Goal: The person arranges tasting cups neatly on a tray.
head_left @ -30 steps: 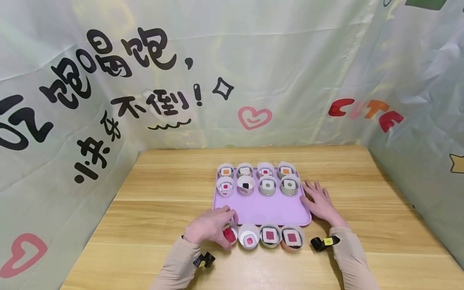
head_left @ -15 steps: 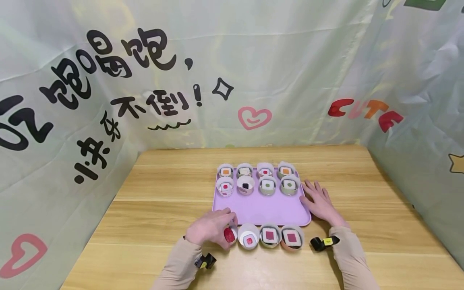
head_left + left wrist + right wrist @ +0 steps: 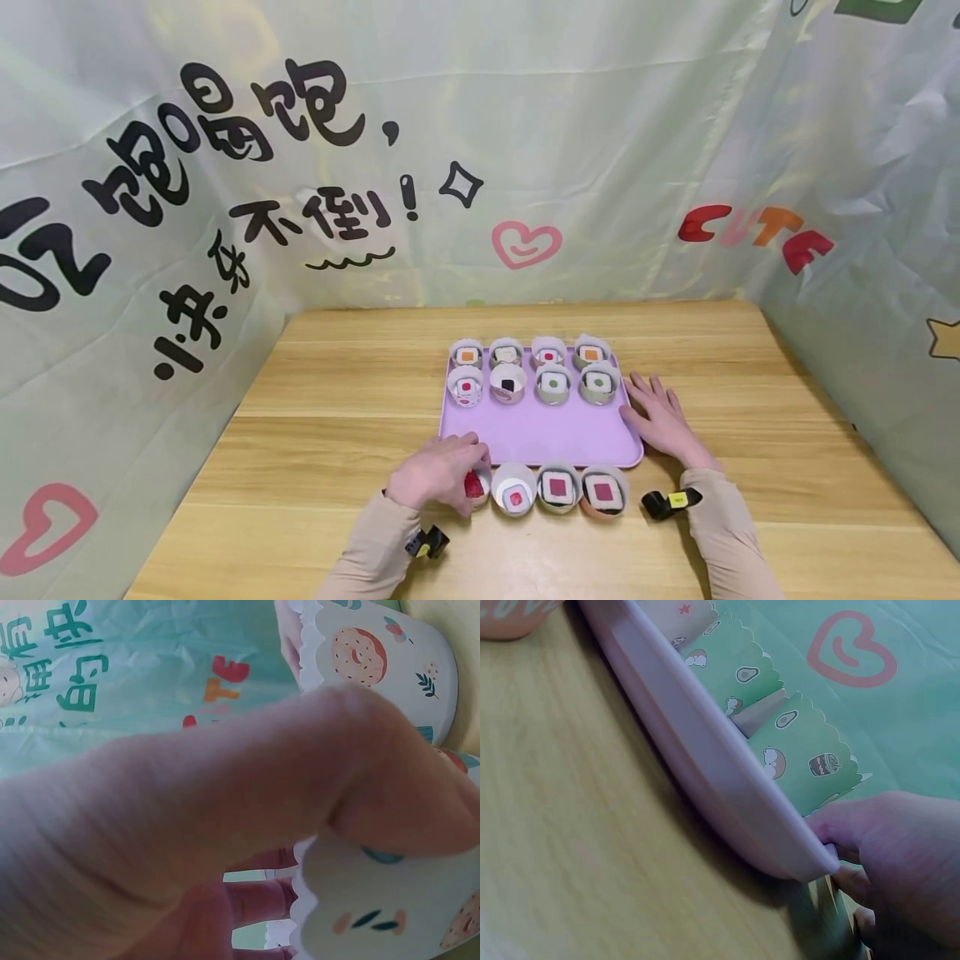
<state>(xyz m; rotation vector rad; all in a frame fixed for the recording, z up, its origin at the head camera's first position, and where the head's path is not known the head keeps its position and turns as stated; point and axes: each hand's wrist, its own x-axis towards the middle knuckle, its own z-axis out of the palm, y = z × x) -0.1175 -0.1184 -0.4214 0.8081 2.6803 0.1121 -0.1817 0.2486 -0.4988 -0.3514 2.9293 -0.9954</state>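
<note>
In the head view my left hand grips the leftmost paper baking cup of the front row, which holds a red-topped piece. The left wrist view shows the thumb bent against the cup's white scalloped side and fingers on its far side. A purple tray lies just beyond this row, with two rows of cups on its back half. My right hand rests at the tray's right side, fingers extended on the table. Its thumb touches the tray's rim in the right wrist view.
Beside the gripped cup stand a white cup with a pink-centred piece and two cups with dark-red-centred white pieces. Green cups stand near the tray's right rim. A printed cloth surrounds the wooden table.
My left hand shifts very slightly while keeping its hold on the leftmost cup. The right hand, the tray and the other cups stay in place.
</note>
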